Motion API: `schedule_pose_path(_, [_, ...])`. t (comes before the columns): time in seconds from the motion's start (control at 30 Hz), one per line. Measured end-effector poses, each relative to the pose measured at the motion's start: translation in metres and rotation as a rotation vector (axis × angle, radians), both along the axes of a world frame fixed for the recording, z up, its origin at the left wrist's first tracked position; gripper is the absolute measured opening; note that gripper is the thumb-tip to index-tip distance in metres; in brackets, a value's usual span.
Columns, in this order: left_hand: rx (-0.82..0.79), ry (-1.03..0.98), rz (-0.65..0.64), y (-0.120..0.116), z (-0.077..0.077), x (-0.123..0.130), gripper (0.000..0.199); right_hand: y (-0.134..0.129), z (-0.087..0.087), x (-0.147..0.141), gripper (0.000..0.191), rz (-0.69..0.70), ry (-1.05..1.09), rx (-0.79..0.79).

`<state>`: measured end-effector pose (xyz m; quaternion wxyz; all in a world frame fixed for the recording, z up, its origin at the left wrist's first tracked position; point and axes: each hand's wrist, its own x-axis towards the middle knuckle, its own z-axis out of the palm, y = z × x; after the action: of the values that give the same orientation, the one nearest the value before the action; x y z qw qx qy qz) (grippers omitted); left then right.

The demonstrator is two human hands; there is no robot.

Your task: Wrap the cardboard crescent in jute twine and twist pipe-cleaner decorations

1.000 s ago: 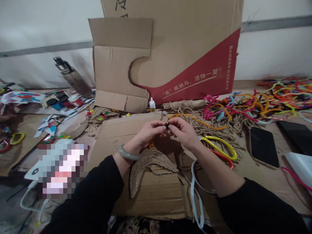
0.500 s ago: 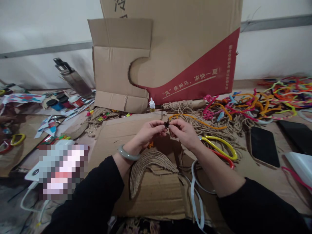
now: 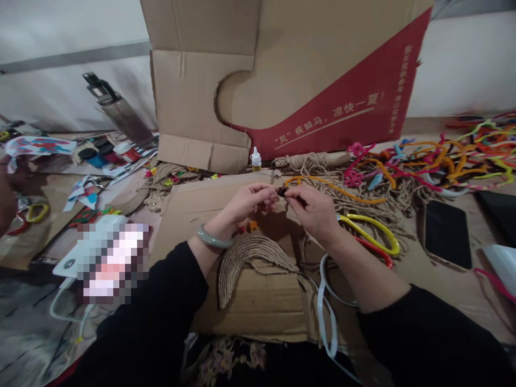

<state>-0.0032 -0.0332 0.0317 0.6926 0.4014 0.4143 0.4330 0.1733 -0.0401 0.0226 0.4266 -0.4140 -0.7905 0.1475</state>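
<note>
My left hand (image 3: 255,205), with a pale bangle (image 3: 215,236) at its wrist, and my right hand (image 3: 313,208) meet above a cardboard sheet (image 3: 201,201). Their fingertips pinch a small dark brown piece (image 3: 281,191) between them; its kind is too small to make out. Under the hands, an arch of coiled twine (image 3: 242,260) lies on the cardboard. A little orange piece (image 3: 252,226) sits just below my left fingers. Scissors (image 3: 373,231) with yellow and red handles lie beside my right forearm, which partly covers them.
Behind the hands stand a small glue bottle (image 3: 256,158) and an upright cardboard panel (image 3: 322,64). Colourful pipe cleaners (image 3: 447,158) and loose twine spread to the right, near a phone (image 3: 447,232). Left are a water bottle (image 3: 124,115), paint jars (image 3: 92,158) and a co-worker's hand (image 3: 6,196).
The view has shifted slightly, so most things sit a little higher and farther right. Both hands still pinch the dark piece, with my right hand turned more palm-down.
</note>
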Motion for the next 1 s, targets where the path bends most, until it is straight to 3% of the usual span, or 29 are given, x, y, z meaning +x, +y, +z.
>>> schedule_pose_path(0.1, [0.092,-0.024,0.143,0.007,0.001,-0.006,0.023,-0.001,-0.002,-0.002,0.017,0.033,-0.067,-0.015])
schedule_pose_path(0.23, [0.086,0.021,0.261,0.015,-0.005,-0.012,0.017,-0.005,-0.006,-0.010,0.019,0.172,-0.307,-0.148])
schedule_pose_path(0.4, [0.019,0.096,0.202,0.019,-0.019,-0.009,0.016,-0.009,-0.006,-0.018,0.019,0.176,-0.526,-0.242])
schedule_pose_path(0.6, [-0.022,0.105,0.186,0.021,-0.024,-0.009,0.014,-0.006,-0.001,-0.011,0.022,0.164,-0.512,-0.235])
schedule_pose_path(0.7, [-0.009,0.111,0.173,0.021,-0.025,-0.010,0.015,-0.011,0.006,-0.009,0.022,0.223,-0.553,-0.296])
schedule_pose_path(0.83, [0.000,0.085,0.170,0.020,-0.024,-0.011,0.015,-0.027,0.016,-0.014,0.031,0.348,-0.662,-0.317])
schedule_pose_path(1.0, [0.038,0.143,0.165,0.016,-0.013,-0.012,0.010,-0.048,0.023,-0.026,0.031,0.343,-0.872,-0.274])
